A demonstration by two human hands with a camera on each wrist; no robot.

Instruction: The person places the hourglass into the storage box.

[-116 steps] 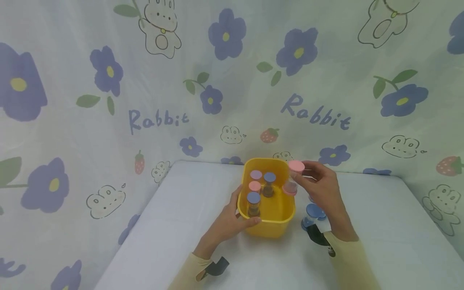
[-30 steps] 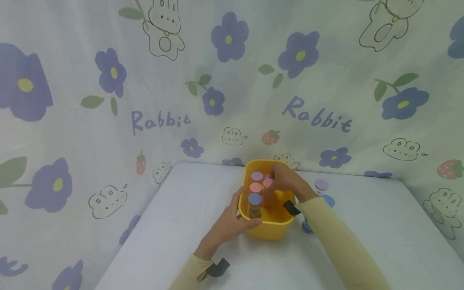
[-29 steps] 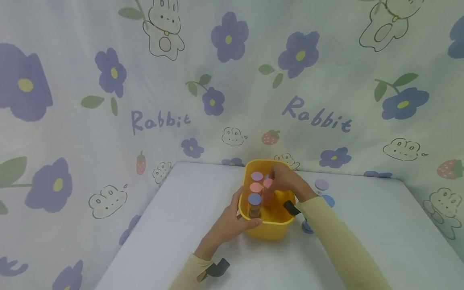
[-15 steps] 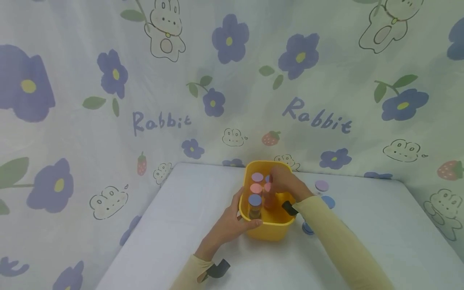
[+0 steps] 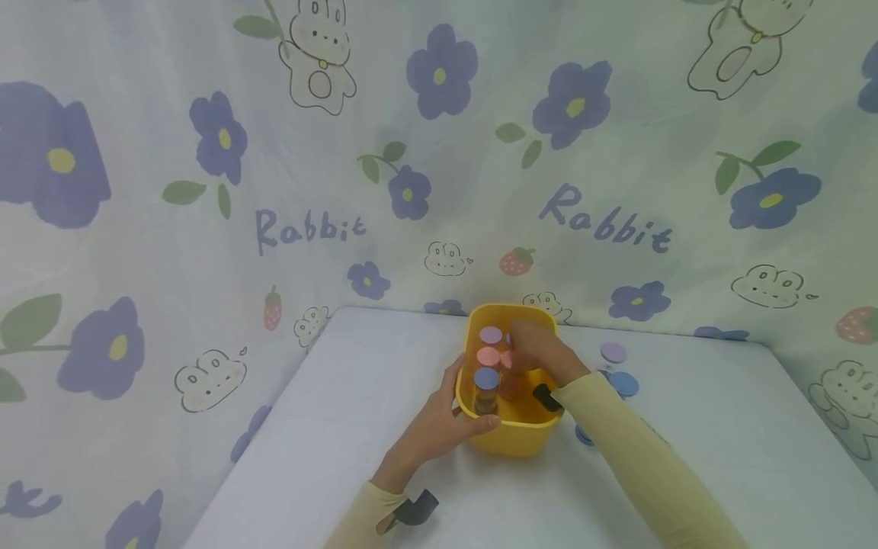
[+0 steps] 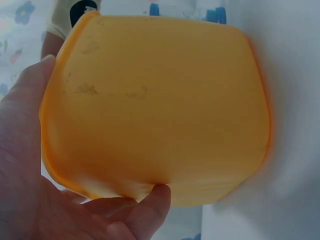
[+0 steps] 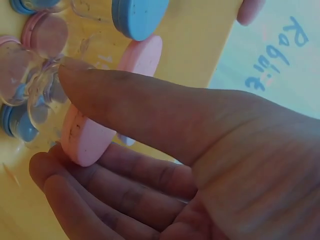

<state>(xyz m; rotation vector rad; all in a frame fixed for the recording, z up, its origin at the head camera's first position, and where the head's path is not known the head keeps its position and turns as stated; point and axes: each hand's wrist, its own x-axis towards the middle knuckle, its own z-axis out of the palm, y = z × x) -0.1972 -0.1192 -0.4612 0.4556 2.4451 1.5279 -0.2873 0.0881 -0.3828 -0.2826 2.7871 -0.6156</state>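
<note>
A yellow plastic tub (image 5: 511, 438) stands on the white table. My left hand (image 5: 446, 413) grips its near left corner, and its thumb (image 6: 150, 200) lies on the outer wall (image 6: 160, 110). My right hand (image 5: 530, 348) reaches down inside the tub. There it pinches the pink-lidded clear jar (image 7: 87, 142) between thumb and fingers. Three more jars stand in a row along the tub's left side, with a lilac lid (image 5: 490, 334), a pink lid (image 5: 488, 355) and a blue lid (image 5: 485, 377).
To the right of the tub more jars stand on the table, one with a lilac lid (image 5: 613, 351) and two with blue lids (image 5: 623, 383), partly hidden by my right forearm. A flower-and-rabbit printed cloth hangs close behind and to the left.
Nearly four seconds ago my right hand held the pink-lidded jar above the tub's right rim; it has since gone down inside. Over the last second it sank slightly. The left hand kept its grip.
</note>
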